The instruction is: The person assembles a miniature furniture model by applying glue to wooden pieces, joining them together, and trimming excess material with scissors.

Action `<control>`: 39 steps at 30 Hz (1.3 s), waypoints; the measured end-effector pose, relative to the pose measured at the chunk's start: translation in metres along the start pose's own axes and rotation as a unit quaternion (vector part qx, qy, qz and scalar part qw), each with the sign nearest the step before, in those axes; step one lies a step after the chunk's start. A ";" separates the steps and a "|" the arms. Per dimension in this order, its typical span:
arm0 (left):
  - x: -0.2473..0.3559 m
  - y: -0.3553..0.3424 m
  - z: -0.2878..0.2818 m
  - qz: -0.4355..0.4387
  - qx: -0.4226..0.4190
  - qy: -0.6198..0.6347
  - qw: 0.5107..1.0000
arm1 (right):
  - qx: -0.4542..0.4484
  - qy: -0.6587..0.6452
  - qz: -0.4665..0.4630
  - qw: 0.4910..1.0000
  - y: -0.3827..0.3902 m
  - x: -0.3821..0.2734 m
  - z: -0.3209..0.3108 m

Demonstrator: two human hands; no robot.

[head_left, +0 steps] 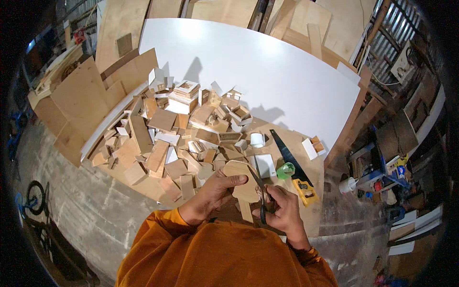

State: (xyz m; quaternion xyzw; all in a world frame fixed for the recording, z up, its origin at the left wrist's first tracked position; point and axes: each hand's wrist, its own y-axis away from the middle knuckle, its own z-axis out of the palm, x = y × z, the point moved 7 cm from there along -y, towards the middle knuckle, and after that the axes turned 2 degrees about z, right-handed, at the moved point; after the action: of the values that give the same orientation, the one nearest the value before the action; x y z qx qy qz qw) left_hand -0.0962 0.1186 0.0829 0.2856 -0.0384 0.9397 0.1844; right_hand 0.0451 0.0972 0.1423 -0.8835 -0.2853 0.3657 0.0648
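Observation:
My left hand [214,193] grips a thin, pale wood-coloured piece [242,181] with a rounded outline, thumb on top. In my right hand [282,210] is a pair of scissors [258,181] with dark handles. Their blades point away from me and lie at the right edge of the pale piece; whether they are cutting into it I cannot tell. A narrow wooden strip [245,211] shows below the piece, between my hands. Just beyond my right hand lie a green translucent cup-like container [286,171] and a handsaw with a yellow handle [305,191].
Wood offcuts and small blocks [162,119] crowd the worktable [313,215] to the left and ahead. A white roll-shaped object [257,140] stands near the saw blade. Behind rises a large white board [248,71]. Plywood sheets [79,95] lean at the left.

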 end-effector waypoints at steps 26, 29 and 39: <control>-0.017 -0.008 -0.015 -0.020 -0.030 0.001 0.999 | -0.026 -0.075 0.039 0.996 0.025 0.021 0.005; -0.018 -0.006 -0.015 -0.030 -0.028 -0.037 0.998 | -0.017 -0.045 0.054 0.997 0.016 0.010 -0.005; -0.022 -0.008 -0.013 -0.017 -0.006 0.017 1.000 | -0.019 -0.045 0.096 0.994 0.020 0.019 0.000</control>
State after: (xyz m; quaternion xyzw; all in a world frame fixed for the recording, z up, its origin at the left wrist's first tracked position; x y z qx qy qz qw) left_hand -0.0827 0.1208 0.0596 0.2689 -0.0357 0.9411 0.2021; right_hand 0.0647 0.0909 0.1245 -0.8906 -0.2087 0.4040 0.0001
